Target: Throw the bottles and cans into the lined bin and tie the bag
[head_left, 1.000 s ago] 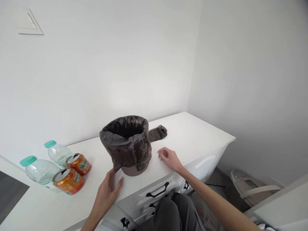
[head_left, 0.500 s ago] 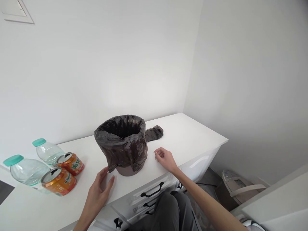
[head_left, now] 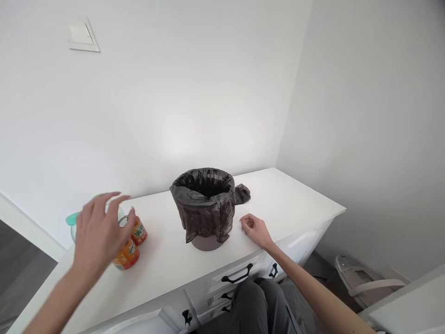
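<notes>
My left hand (head_left: 100,227) is raised at the left with its fingers apart and nothing in them. It covers much of two orange soda cans, a nearer can (head_left: 128,256) and a farther can (head_left: 139,231). Behind the hand, a clear plastic bottle with a teal cap (head_left: 72,218) shows only in part. My right hand (head_left: 255,229) rests on the white tabletop, fingers curled in with nothing visible in them. To its left stands a trash bin (head_left: 206,243) lined with a black plastic bag (head_left: 205,218), folded over the rim.
Another piece of black plastic bag (head_left: 242,194) lies behind the bin. The white cabinet (head_left: 156,311) has black handles (head_left: 237,273) along its front. A light switch (head_left: 83,36) is on the wall. On the floor at right stands an appliance with a handle (head_left: 361,280).
My left hand has let go of the bag's edge and moved left and up over the cans and bottles. My right hand stays by the bin. The view has turned left.
</notes>
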